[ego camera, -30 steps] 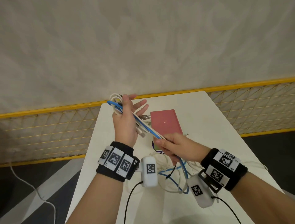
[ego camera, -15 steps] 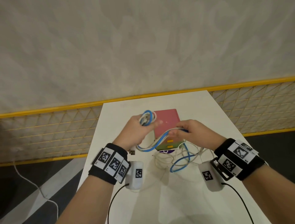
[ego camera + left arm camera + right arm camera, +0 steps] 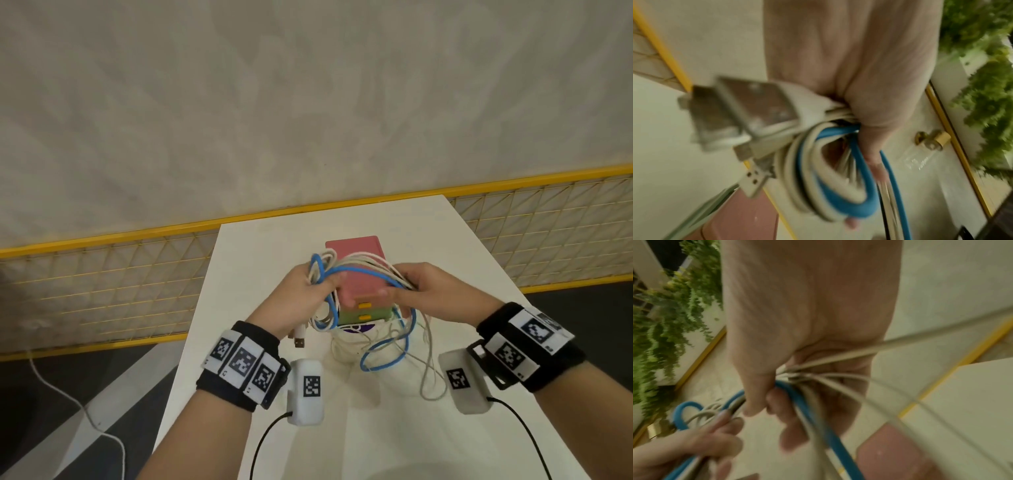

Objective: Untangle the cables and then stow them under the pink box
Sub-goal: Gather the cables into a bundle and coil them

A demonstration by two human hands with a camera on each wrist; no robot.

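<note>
The cables [image 3: 359, 270], one blue among several white, form a looped bundle held above the pink box [image 3: 356, 270]. The left hand [image 3: 301, 298] grips the coils with curled fingers; the right hand [image 3: 431, 294] pinches the strands. The box appears to top a green tier. Loose loops hang onto the white table [image 3: 376, 428].
</note>
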